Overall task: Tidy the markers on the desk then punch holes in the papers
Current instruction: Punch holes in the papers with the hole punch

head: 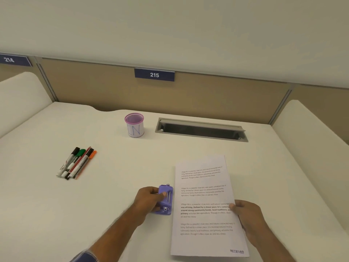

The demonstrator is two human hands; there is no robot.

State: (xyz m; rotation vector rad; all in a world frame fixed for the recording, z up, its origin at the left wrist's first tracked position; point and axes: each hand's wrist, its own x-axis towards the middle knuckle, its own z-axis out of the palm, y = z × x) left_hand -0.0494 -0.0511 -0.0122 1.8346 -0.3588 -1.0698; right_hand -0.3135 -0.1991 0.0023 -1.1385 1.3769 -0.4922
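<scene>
Head view: a person at desk (pixel 47 214) 215 works a hole punch beside a printed sheet; a number plate (pixel 154 74) reads 215 on the partition behind

Hole punch (pixel 164 200): 1, purple; near the front of the desk, just left of the paper's left edge; long axis runs front to back, parallel to that edge; whether it touches the paper cannot be told

Papers (pixel 205 205): printed side up, long axis front to back, top tilted slightly right; 4 text blocks and a "RECEIVED" stamp at the lower right corner; the number of sheets cannot be told

Left hand (pixel 149 200): reaches in from the lower left, fingers curled around the punch from its left side, thumb on top; gripping it

Right hand (pixel 247 217): comes in from the lower right, pinching the paper's right edge, thumb on the printed face

Markers (pixel 76 163): about 5, bundled side by side at left, well apart from the punch; caps point away and to the right; black, green and orange caps visible

Pen cup (pixel 134 125): 1, pink-rimmed mesh, upright at the back, marked "LN"; a cable slot (pixel 201 129) lies just to its right
</scene>
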